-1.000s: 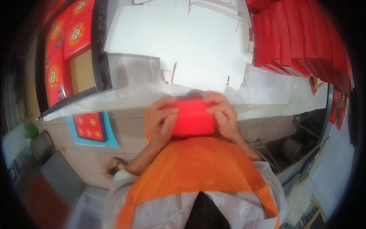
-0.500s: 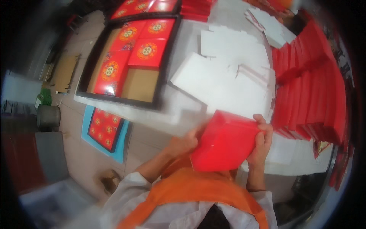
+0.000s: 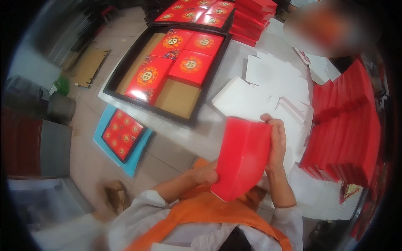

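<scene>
A plain red cardboard box (image 3: 243, 157), partly folded with a crease down its face, is held up in front of my orange apron. My left hand (image 3: 205, 173) grips its lower left edge, the thumb lying along the near side. On the opposite side my right hand (image 3: 276, 144) is closed round the upper right edge, with fingertips at the top corner. Beyond the box lie flat white cardboard sheets (image 3: 268, 90). To the left, a black-rimmed tray (image 3: 178, 100) holds several red boxes (image 3: 190, 63) with round gold patterns; bare brown bottom shows in its near right corner.
Tall stacks of red folded card (image 3: 341, 129) stand along the table's right side. A second filled tray (image 3: 194, 11) and more red boxes (image 3: 249, 23) sit at the far end. On the floor at left, a red patterned tray (image 3: 122, 134) rests on a blue sheet (image 3: 104, 121). Another person (image 3: 331, 27) is across the table.
The red box has turned more upright and narrower to my view, its crease now showing. Both hands still hold it; the right has shifted slightly left. The whole view has swung.
</scene>
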A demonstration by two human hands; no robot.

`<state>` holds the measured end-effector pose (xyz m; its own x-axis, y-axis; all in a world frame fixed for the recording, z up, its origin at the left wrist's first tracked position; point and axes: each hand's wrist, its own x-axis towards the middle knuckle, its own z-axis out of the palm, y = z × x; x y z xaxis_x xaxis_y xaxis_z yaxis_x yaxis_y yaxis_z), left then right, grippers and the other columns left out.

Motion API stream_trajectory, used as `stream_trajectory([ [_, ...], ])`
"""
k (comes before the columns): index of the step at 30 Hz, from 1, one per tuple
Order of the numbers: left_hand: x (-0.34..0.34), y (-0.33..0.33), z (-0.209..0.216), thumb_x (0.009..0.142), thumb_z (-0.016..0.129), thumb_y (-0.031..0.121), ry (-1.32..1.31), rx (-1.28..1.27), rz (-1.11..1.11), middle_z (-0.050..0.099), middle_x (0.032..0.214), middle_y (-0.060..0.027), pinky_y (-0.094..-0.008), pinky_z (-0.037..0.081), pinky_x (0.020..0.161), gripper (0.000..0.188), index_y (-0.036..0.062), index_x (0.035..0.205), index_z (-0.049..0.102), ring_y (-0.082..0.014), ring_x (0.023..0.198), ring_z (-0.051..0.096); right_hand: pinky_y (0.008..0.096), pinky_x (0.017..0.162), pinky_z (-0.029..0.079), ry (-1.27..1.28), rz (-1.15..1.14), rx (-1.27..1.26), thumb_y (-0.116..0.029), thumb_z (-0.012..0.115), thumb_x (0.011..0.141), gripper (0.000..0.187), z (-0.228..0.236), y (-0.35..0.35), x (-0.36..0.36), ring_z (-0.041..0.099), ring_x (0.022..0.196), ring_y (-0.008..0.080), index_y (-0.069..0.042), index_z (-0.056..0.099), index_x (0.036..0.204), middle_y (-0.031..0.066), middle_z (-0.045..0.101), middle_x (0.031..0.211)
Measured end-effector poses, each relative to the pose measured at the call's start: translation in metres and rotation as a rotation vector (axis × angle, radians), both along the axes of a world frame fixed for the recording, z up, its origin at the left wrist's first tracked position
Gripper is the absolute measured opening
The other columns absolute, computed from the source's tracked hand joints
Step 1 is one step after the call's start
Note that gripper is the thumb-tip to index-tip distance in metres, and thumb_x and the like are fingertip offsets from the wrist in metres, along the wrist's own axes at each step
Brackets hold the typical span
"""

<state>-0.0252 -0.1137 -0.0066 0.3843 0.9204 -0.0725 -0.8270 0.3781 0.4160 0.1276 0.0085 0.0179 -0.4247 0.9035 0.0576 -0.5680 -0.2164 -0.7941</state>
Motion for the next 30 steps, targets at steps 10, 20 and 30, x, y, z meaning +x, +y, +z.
stream_trajectory([
  [10, -0.125, 0.048, 0.089, 0.060, 0.065, 0.055, 1.415, 0.043, 0.077, 0.026, 0.136, -0.0151, -0.0381, 0.029, 0.101, 0.101, 0.0124, 0.139, 0.019, -0.0281, 0.126, 0.030, 0.0353, 0.092, 0.039, -0.269, -0.132, 0.057, -0.026, 0.041, 0.094, 0.048, -0.003, 0.045, 0.012, 0.039, 0.121, 0.0252, -0.004, 0.026, 0.135, 0.0135, 0.030, 0.136],
  [20, -0.177, 0.114, 0.081, 0.056, 0.061, 0.060, 2.209, -0.219, -0.475, 0.020, 0.137, -0.0189, -0.0441, 0.032, 0.099, 0.099, 0.0205, 0.139, 0.023, -0.0358, 0.124, 0.031, 0.0306, 0.078, 0.044, -0.126, -0.123, -0.231, -0.020, 0.041, 0.094, 0.045, -0.035, 0.026, 0.035, 0.049, 0.100, 0.0191, -0.002, 0.028, 0.133, 0.0126, 0.040, 0.127],
  [30, -0.166, 0.109, -0.009, 0.061, 0.066, 0.060, 2.573, -0.055, 0.001, 0.035, 0.129, -0.0207, -0.0474, 0.038, 0.091, 0.090, 0.0127, 0.132, 0.036, -0.0384, 0.118, 0.037, 0.0280, 0.072, 0.044, -0.138, -0.143, -0.274, -0.017, 0.040, 0.094, 0.041, -0.042, 0.025, 0.042, 0.051, 0.094, 0.0169, 0.000, 0.031, 0.130, 0.0119, 0.043, 0.122],
])
